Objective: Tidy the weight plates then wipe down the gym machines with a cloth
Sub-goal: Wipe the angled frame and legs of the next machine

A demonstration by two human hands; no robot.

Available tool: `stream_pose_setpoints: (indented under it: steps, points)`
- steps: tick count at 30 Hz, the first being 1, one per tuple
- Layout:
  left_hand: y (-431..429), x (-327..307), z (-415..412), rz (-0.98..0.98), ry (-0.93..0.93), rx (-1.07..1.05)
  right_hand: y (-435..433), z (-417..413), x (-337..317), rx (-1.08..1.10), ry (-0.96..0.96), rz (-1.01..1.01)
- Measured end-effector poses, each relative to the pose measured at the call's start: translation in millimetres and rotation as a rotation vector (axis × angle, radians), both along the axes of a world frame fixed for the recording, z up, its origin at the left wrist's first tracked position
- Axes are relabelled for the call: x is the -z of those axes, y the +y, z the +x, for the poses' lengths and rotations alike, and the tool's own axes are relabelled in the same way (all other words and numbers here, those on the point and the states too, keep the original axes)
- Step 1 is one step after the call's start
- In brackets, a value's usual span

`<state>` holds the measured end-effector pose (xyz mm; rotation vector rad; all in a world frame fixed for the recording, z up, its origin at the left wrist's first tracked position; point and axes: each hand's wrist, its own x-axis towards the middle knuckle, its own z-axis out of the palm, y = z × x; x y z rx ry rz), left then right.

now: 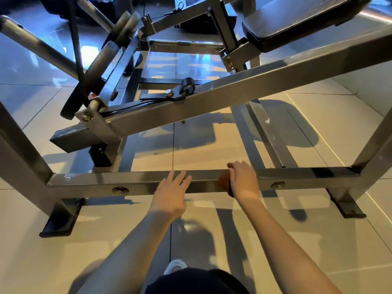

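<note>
While the left hand (171,188) lies flat on the low crossbar (84,183) with its fingers (180,177) straight and spread, gripping nothing, the right hand (244,180) is doing the work. It's curled over the same bar and bunched around a rusty-brown cloth (223,183), which peeks out at the thumb side and again just below the bar's front face. That split looks deliberate. The open palm seems to be there as a prop, steadying a person bent low over the frame, and the wad of cloth wraps the bar's top and front so one pass can catch both faces. The cloth sits about mid-bar, between the two bolts (120,190), so my read is that this rail is only partly covered and the stretch out toward the right upright is yet to come. Up at the far left, the weight plates (71,102) sit loaded on the machine's peg beside the long slanted lever beam (233,90), well away from both hands. Whether they count as tidied I can't tell from here. A black seat pad (297,24) hangs at top right, and glossy floor tiles (212,145) mirror the frame, so drips or streaks would show.
</note>
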<state>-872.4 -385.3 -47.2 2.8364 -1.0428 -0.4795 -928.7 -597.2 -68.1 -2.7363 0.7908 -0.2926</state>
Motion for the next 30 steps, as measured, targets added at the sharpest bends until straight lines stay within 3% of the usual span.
stream_pose_setpoints:
  steps: [3, 8, 15, 20, 23, 27, 30]
  points:
    - [0.9, -1.5, -3.2, -0.024, 0.001, -0.014, 24.4, 1.2, 8.3, 0.104, 0.011, -0.069]
    - [-0.2, -4.7, -3.5, -0.007, -0.015, -0.004, 36.9, 4.7, 12.7, -0.291, 0.115, -0.1]
    - [-2.3, -0.2, -5.2, 0.017, -0.026, -0.018, 38.2, 7.9, 10.1, -0.267, 0.042, -0.079]
    - [-17.9, -4.9, -8.1, 0.011, 0.005, -0.039, 19.5, 1.7, 4.9, -0.405, 0.056, -0.045]
    - [-25.5, -0.4, -7.2, 0.0, 0.001, -0.024, -5.3, -12.4, 1.2, -0.247, -0.019, 0.029]
    - [-30.3, 9.2, -11.4, 0.012, -0.03, 0.009, -26.3, -34.0, 9.5, 0.22, -0.196, 0.066]
    - [-36.7, 12.2, -16.3, 0.022, -0.048, 0.032, -8.6, -18.7, 11.3, 0.271, -0.214, 0.038]
